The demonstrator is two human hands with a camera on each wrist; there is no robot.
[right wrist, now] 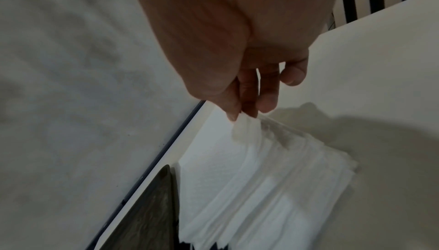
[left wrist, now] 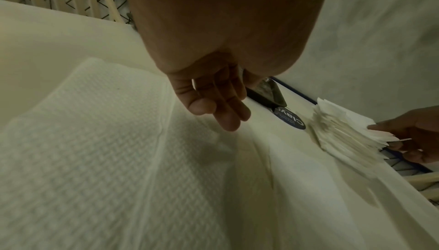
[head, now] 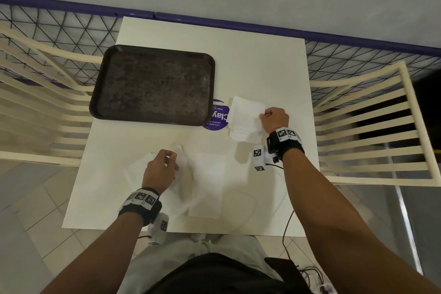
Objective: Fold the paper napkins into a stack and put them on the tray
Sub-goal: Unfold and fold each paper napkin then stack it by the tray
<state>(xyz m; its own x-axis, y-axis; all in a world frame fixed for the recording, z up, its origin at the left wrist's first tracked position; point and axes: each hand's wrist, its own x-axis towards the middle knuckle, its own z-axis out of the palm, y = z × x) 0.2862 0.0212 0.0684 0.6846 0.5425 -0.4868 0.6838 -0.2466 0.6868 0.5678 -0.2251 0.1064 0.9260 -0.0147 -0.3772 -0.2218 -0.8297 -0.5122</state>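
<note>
An empty dark brown tray (head: 152, 86) lies at the table's far left; one corner of the tray (left wrist: 268, 92) (right wrist: 147, 216) shows in each wrist view. To its right sits a fanned stack of white napkins (head: 243, 122) (left wrist: 342, 134) (right wrist: 261, 188). My right hand (head: 263, 116) (right wrist: 242, 115) pinches the near corner of the top napkin between thumb and fingers. An opened, embossed napkin (head: 136, 172) (left wrist: 95, 141) lies near the front edge. My left hand (head: 170, 159) (left wrist: 221, 111) hovers just above it, fingers loosely hanging and holding nothing. A folded napkin (head: 207, 186) lies beside it.
A round purple sticker (head: 219, 117) (left wrist: 288, 120) sits between tray and stack. The white table (head: 262, 67) is flanked by cream slatted chairs at left (head: 35, 107) and right (head: 372, 131). A wire-mesh fence with a blue rail (head: 238, 25) runs behind.
</note>
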